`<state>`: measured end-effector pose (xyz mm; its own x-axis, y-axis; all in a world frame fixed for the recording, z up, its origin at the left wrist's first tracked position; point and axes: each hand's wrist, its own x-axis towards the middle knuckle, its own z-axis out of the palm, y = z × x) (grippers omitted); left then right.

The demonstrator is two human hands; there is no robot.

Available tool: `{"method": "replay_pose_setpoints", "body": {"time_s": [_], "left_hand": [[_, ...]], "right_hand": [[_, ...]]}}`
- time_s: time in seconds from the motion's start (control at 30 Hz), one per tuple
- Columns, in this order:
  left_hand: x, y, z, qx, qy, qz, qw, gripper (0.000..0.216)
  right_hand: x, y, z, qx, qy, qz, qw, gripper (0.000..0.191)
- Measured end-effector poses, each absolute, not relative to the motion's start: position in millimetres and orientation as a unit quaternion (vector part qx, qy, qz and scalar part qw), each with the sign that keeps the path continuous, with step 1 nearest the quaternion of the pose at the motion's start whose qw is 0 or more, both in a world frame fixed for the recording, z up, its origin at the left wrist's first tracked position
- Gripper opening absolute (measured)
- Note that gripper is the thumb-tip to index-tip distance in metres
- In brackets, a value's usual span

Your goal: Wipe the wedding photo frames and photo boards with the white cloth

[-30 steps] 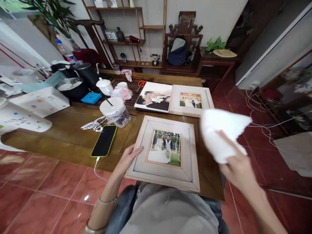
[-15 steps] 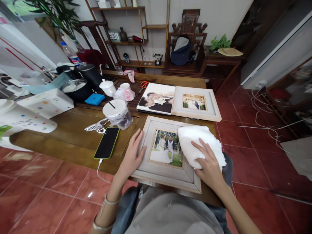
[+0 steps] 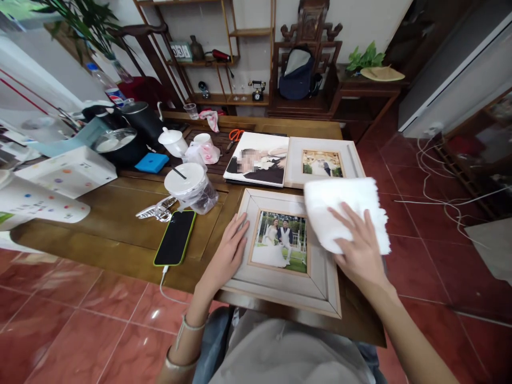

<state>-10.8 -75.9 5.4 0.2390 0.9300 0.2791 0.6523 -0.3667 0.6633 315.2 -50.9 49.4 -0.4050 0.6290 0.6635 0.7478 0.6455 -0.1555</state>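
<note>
At the near right end of the wooden table (image 3: 108, 229), we see the picture frame (image 3: 276, 287) lying with its photo (image 3: 280, 241) facing up, just in front of a second frame (image 3: 295, 160) and a large print (image 3: 262, 141). Half a second ago, the white cloth (image 3: 340, 194) lay over the right border and reached across the photo's right edge; now we find it farther up and to the right, over the upper right corner, and the whole photo shows.

The right hand (image 3: 362, 248) has gone along with it, its fingers spread across the cloth. Whether the cloth touches the wood there, we cannot tell.

The left hand (image 3: 226, 253) stays at the frame's left side. Its fingers, which stood apart from the thumb before, we now see drawn closer together on the border; whether they pinch the edge, we cannot tell.

To the left, the phone (image 3: 176, 237) on its cable and the lidded cup (image 3: 186, 180) remain where we saw them, well apart from the cloth.
</note>
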Motion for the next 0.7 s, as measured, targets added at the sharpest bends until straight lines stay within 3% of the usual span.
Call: {"method": "replay_pose_setpoints", "body": {"time_s": [0.07,0.13,0.33,0.53,0.7], "left_hand": [[-10.3,-74.3,4.9,0.758,0.525,0.328,0.205,0.048],[-9.8,-72.3,3.6,0.759,0.524,0.33,0.201,0.047],[-8.3,-68.2,0.3,0.761,0.515,0.347,0.188,0.045],[-7.3,-66.2,-0.2,0.761,0.527,0.333,0.177,0.042],[-4.4,-65.4,-0.7,0.755,0.532,0.349,0.161,0.04]], "right_hand": [[305.5,-41.7,46.3,-0.402,-0.877,-0.053,0.259,0.025],[298.3,-35.2,39.7,-0.411,-0.885,-0.036,0.216,0.025],[293.6,-28.7,34.9,-0.421,-0.86,-0.065,0.281,0.023],[280.1,-24.7,34.3,-0.455,-0.875,-0.041,0.156,0.037],[276.1,-26.4,32.2,-0.469,-0.871,-0.054,0.137,0.042]]}}
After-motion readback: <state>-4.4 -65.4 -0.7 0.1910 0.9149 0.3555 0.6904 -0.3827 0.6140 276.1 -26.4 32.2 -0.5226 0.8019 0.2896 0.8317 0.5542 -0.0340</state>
